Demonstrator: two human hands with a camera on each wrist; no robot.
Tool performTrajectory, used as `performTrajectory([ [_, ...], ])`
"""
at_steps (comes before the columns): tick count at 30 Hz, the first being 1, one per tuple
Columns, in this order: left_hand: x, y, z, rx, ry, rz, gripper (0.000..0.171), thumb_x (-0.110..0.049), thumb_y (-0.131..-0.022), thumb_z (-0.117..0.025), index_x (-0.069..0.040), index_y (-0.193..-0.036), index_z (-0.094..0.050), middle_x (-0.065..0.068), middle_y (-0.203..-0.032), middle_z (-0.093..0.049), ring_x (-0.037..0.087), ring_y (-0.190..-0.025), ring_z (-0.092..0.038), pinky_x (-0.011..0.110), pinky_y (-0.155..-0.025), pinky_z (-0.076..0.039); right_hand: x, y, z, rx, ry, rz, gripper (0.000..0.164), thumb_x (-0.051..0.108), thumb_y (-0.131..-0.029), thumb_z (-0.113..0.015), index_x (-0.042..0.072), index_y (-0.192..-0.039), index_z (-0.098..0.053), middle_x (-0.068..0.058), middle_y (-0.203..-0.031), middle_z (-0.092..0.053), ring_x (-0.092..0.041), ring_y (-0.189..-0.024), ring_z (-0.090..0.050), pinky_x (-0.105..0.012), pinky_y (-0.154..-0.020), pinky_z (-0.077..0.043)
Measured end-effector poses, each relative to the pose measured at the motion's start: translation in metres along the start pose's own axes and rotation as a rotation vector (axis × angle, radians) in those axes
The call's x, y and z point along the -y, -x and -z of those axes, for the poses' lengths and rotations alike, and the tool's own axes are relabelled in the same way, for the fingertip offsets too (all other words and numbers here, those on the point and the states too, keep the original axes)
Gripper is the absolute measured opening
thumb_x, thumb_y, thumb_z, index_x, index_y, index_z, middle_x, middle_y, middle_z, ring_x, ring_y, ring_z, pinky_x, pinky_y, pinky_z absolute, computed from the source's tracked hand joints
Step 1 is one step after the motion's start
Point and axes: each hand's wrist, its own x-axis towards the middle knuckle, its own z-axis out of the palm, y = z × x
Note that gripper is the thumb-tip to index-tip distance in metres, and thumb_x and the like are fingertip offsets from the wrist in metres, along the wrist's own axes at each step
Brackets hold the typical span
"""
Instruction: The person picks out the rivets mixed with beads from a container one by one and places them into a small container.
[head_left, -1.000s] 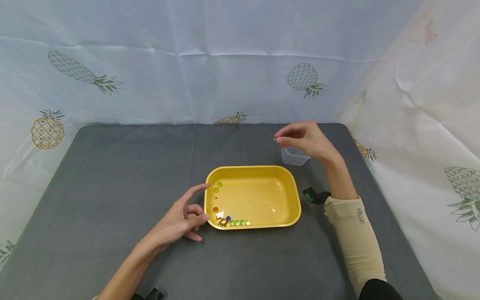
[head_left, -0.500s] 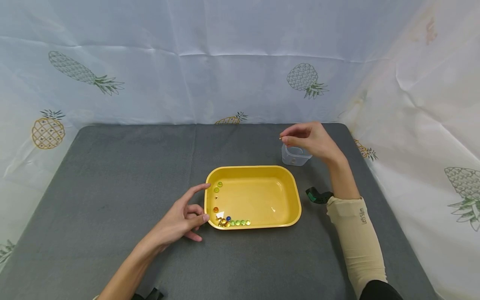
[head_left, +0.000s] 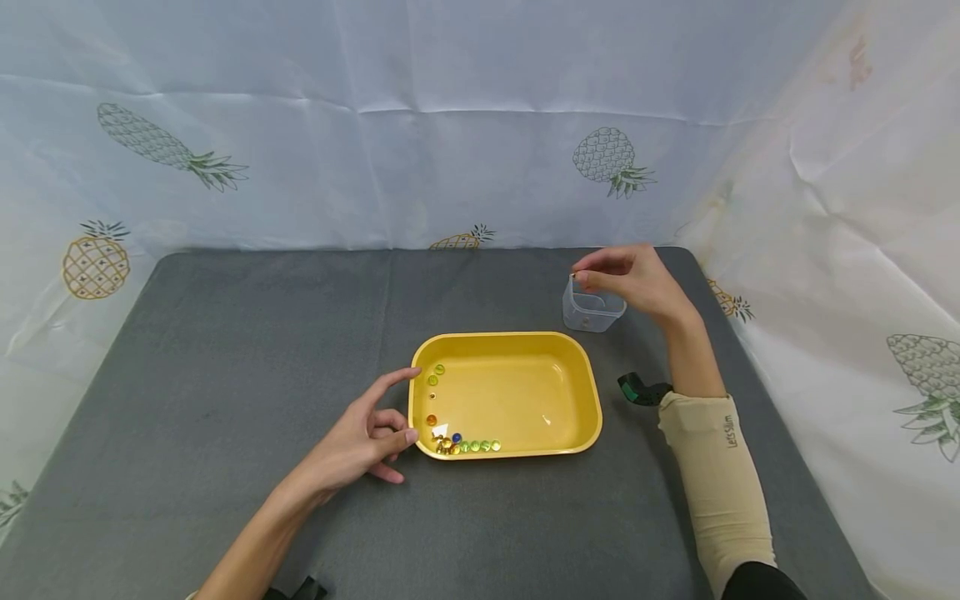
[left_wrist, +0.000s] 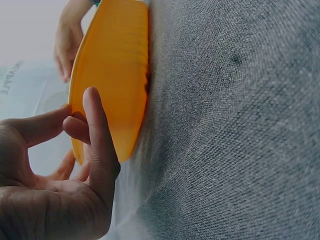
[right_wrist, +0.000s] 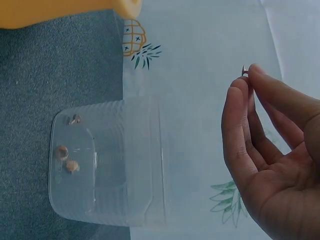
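My right hand (head_left: 626, 279) pinches a small metallic thumbtack (right_wrist: 245, 71) between thumb and fingertips, its thin point sticking up. The hand is above the clear plastic box (head_left: 588, 313), with its fingertips near the box's far left side. Inside the box are a few small pieces (right_wrist: 62, 152). My left hand (head_left: 360, 442) is at the left end of the yellow tray (head_left: 504, 336), index fingertip and thumb tip on its rim, other fingers loosely bent. Along the tray's left and near sides lie green beads (head_left: 475, 446), an orange bead (head_left: 431, 420), a blue bead (head_left: 457, 437) and gold-coloured tacks (head_left: 442, 446).
The grey cloth-covered table (head_left: 262, 350) lies under everything. A white pineapple-print curtain (head_left: 465, 150) hangs along its back and right edges. A black wrist strap piece (head_left: 641, 392) sticks out beside the right forearm.
My right hand has moved a little to the right, from left of the plastic box to over it, still pinching the thumbtack. The left hand and tray have stayed put.
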Motion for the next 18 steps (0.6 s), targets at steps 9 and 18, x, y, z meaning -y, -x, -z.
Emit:
performTrajectory([
  [9, 0.0, 0.0, 0.0, -0.001, 0.003, 0.003, 0.081, -0.01, -0.104, -0.072, -0.029, -0.169, -0.028, 0.006, -0.09, -0.061, 0.013, -0.071, -0.056, 0.047, -0.065, -0.07, -0.008, 0.0, 0.004, -0.019, -0.012, -0.02, 0.028, 0.021, -0.102, -0.078, 0.002, -0.122, -0.079, 0.006, -0.102, -0.08, -0.013, -0.091, -0.077, -0.02, -0.085, -0.065],
  [18, -0.001, 0.0, 0.0, -0.001, 0.003, 0.008, 0.081, -0.01, -0.104, -0.072, -0.028, -0.169, -0.028, 0.006, -0.091, -0.061, 0.013, -0.071, -0.056, 0.047, -0.065, -0.07, -0.017, -0.001, 0.009, -0.028, -0.007, -0.047, 0.029, 0.022, -0.102, -0.079, 0.002, -0.123, -0.079, 0.004, -0.104, -0.081, -0.02, -0.095, -0.078, -0.019, -0.085, -0.065],
])
